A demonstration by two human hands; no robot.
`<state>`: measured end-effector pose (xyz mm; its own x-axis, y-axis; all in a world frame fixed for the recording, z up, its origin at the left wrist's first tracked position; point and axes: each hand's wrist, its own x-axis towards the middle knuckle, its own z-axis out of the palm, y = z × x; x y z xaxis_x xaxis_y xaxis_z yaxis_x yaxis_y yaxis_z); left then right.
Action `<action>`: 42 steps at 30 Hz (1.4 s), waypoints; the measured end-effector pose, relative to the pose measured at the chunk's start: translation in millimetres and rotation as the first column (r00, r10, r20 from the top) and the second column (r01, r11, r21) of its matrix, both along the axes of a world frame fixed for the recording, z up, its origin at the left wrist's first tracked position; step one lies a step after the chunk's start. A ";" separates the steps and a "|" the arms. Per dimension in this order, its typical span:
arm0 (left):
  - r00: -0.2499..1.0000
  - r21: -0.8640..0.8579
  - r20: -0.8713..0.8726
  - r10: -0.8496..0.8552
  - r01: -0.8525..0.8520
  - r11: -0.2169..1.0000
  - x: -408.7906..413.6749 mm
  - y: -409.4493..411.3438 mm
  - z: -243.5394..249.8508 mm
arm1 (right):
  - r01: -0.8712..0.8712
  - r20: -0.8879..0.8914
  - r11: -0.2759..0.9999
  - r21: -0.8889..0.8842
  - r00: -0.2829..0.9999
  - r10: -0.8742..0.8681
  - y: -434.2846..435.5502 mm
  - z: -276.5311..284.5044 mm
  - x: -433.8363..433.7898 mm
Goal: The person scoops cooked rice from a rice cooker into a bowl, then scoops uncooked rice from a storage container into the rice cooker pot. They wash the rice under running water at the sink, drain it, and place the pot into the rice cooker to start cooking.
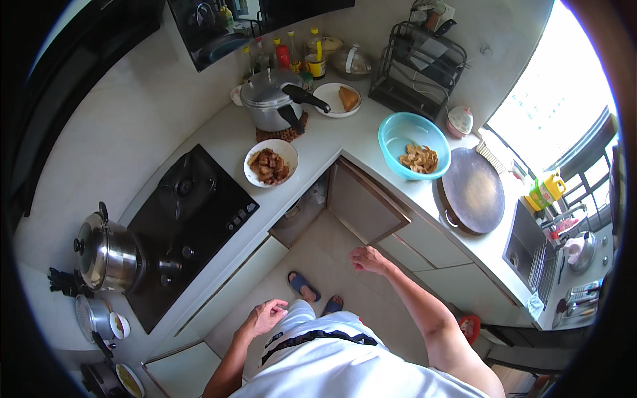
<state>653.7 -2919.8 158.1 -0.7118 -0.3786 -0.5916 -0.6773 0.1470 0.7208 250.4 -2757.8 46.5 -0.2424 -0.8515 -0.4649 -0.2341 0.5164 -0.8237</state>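
Observation:
My left hand [266, 316] hangs in front of my body with its fingers loosely bent and apart, and no object shows in it. Farther forward, my right hand [369, 259] is held over the floor with curled fingers. It is nearest to the swung-out corner cabinet door [367, 199]; whether it touches the door is unclear. Behind that door, the cabinet interior [306, 211] is partly visible. On the counter above stand a white bowl of browned meat pieces [270, 166] and a turquoise plastic basin [390, 137] holding sliced brown food [419, 159].
A pressure cooker [271, 97] rests on a woven mat beside a plate [326, 102]. The black gas hob [194, 224] lies left, with a steel pot [112, 253] on it. At right are a round cutting board [473, 191] and a sink [525, 248].

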 end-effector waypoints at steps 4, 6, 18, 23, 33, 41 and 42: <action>0.999 -0.008 -0.030 -0.023 0.023 1.000 -44.9 -41.2 -21.1 | -0.175 -0.205 0.973 -0.152 0.968 0.142 -87.1 89.7 -28.3; 0.996 -0.022 -0.079 -0.032 0.030 0.999 -74.1 -63.2 -26.3 | -0.041 -0.110 0.973 -0.226 0.994 0.017 -120.2 137.6 -36.2; 0.835 0.534 -0.412 0.365 -0.102 0.839 -208.3 -195.9 -3.2 | -0.093 -0.601 0.849 -0.521 0.746 -0.287 -310.4 232.7 -122.3; 0.702 0.658 -0.417 0.577 -0.204 0.724 -239.5 -228.1 36.1 | -0.137 -0.793 0.885 -0.445 0.519 -0.318 -380.8 196.0 -150.8; 0.552 0.674 -0.354 0.755 -0.409 0.615 -346.0 -294.6 20.6 | -0.050 -0.722 0.995 -0.085 0.692 -0.027 -443.3 189.8 -200.6; 0.431 0.828 -0.295 0.852 -0.329 0.454 -415.2 -333.9 22.8 | -0.033 -0.566 0.945 -0.327 0.808 -0.167 -437.3 210.1 -207.2; 0.435 0.830 -0.278 0.857 -0.341 0.442 -414.1 -338.4 19.0 | -0.017 -0.539 0.937 -0.349 0.822 -0.186 -433.9 219.0 -204.7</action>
<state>239.6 -3258.1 177.2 -0.6736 -0.6195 -0.4030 0.2561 -0.7072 0.6591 45.7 -3191.7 265.5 -0.4497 -0.8904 0.0712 -0.6705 0.2838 -0.6854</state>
